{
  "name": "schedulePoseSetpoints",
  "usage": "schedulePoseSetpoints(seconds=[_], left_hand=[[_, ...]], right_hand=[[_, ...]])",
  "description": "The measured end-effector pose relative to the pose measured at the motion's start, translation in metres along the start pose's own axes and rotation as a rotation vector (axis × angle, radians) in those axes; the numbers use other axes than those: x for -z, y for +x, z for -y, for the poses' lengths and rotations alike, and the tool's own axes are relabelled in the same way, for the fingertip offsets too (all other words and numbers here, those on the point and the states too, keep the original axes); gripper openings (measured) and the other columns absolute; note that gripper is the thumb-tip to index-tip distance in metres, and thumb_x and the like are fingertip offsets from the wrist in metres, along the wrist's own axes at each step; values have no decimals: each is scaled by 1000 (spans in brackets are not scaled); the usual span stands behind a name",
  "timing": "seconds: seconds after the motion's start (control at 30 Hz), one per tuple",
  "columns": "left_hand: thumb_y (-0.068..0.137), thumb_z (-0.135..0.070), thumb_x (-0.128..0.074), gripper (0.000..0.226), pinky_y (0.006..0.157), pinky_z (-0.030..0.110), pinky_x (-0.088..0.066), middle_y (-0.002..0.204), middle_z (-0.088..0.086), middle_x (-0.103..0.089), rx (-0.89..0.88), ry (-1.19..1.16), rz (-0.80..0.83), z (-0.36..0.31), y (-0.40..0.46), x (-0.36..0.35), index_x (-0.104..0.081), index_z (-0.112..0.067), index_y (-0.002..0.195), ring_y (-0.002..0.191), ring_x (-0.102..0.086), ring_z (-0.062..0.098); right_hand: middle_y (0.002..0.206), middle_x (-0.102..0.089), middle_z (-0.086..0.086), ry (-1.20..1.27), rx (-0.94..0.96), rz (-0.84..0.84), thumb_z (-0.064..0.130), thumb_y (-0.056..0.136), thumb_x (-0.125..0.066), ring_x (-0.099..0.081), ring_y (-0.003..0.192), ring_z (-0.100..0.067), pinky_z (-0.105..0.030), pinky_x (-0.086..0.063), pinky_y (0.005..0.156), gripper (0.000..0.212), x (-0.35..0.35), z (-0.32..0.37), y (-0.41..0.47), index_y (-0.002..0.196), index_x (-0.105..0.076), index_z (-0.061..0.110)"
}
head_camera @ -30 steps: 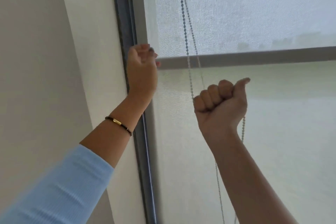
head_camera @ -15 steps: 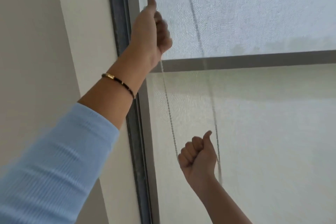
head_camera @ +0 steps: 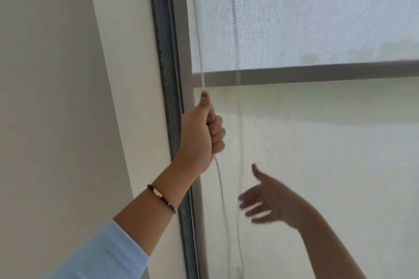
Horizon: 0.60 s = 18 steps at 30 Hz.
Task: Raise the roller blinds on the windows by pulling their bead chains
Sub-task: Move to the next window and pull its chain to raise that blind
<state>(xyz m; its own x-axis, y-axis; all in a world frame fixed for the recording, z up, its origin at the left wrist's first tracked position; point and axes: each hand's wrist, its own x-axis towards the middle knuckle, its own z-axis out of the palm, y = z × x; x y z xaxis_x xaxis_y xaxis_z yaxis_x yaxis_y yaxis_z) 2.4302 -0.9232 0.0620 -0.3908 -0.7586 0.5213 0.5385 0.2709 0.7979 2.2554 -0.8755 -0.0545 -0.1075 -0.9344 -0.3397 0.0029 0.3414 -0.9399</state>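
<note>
Slippage threatens: only the left hand is clamped on the bead chain, left of the roller blind; the right hand hangs spread, empty, nearby.

Soft daylight through the blind; right hand motion-blurred.

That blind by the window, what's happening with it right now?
A person is working a roller blind by its bead chain. The left hand is shut around one strand of the chain, beside the dark window frame. The right hand is open with fingers spread, lower down and holding nothing, close to the other strand. The blind fabric covers the whole window in view, including a horizontal bar that shows through it.
</note>
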Motion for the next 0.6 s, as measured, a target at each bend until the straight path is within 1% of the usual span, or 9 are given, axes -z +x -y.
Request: schedulePoseSetpoints(seconds=[0.1, 0.17, 0.23, 0.3, 0.37, 0.43, 0.47, 0.53, 0.6], left_hand=[[90, -58, -43, 49, 41, 17, -6, 47, -7, -20, 82, -29, 23, 23, -17, 3, -25, -25, 58, 45, -6, 13], [87, -60, -44, 49, 42, 15, -6, 47, -7, -18, 172, -46, 15, 40, -27, 6, -25, -26, 57, 45, -5, 12], [89, -60, -44, 51, 42, 14, -6, 48, -7, -17, 255, -56, 25, 58, -37, 11, -24, -26, 56, 44, -6, 10], [89, -60, -44, 51, 42, 12, -8, 50, -6, -16, 315, -53, 37, 74, -47, 16, -24, -25, 57, 43, -7, 9], [90, -60, -44, 52, 42, 12, -9, 52, -5, -14, 363, -28, 42, 88, -58, 20, -21, -25, 59, 44, -7, 9], [91, -60, -42, 52, 42, 12, -8, 55, -4, -12, 407, 0, 44, 103, -70, 27, -19, -24, 60, 45, -6, 10], [92, -60, -41, 53, 43, 12, -8, 56, -4, -12, 434, 12, 39, 110, -76, 31, -19, -24, 61, 46, -5, 10], [93, -61, -42, 54, 44, 13, -6, 57, -3, -11, 495, 25, 24, 122, -87, 41, -19, -23, 61, 46, -5, 10], [92, -62, -43, 55, 45, 15, -6, 58, -2, -10, 542, 38, 17, 132, -95, 51, -19, -22, 61, 46, -5, 10]], right_hand=[[93, -76, -14, 47, 361, -91, 65, 90, -40, -72, 81, -27, -46, -59, 84, 69, 9, 53, -9, 91, -76, 6], [97, -75, -15, 143, 543, -6, 58, 96, -38, -72, 88, -29, -47, -58, 87, 63, 5, 92, -19, 98, -74, 6], [98, -74, -14, 186, 631, 108, 57, 97, -38, -72, 91, -29, -47, -58, 88, 62, -11, 130, -29, 106, -71, 6], [86, -72, -10, 181, 669, 165, 59, 97, -38, -70, 78, -25, -43, -59, 81, 61, -34, 163, -35, 104, -69, 7], [67, -60, -2, 189, 686, 142, 59, 96, -42, -58, 57, -16, -33, -57, 64, 55, -57, 188, -39, 90, -66, 10], [55, -48, 4, 261, 715, 89, 59, 93, -49, -42, 45, -11, -23, -42, 51, 48, -73, 209, -41, 77, -59, 16], [52, -44, 6, 291, 737, 64, 61, 91, -52, -36, 42, -9, -21, -34, 48, 47, -78, 217, -43, 72, -55, 18], [50, -36, 8, 327, 786, 17, 64, 89, -53, -26, 41, -9, -23, -21, 45, 50, -83, 225, -44, 64, -48, 21], [48, -29, 6, 364, 843, -61, 64, 90, -51, -20, 42, -10, -26, -14, 45, 55, -90, 221, -40, 54, -38, 24]])
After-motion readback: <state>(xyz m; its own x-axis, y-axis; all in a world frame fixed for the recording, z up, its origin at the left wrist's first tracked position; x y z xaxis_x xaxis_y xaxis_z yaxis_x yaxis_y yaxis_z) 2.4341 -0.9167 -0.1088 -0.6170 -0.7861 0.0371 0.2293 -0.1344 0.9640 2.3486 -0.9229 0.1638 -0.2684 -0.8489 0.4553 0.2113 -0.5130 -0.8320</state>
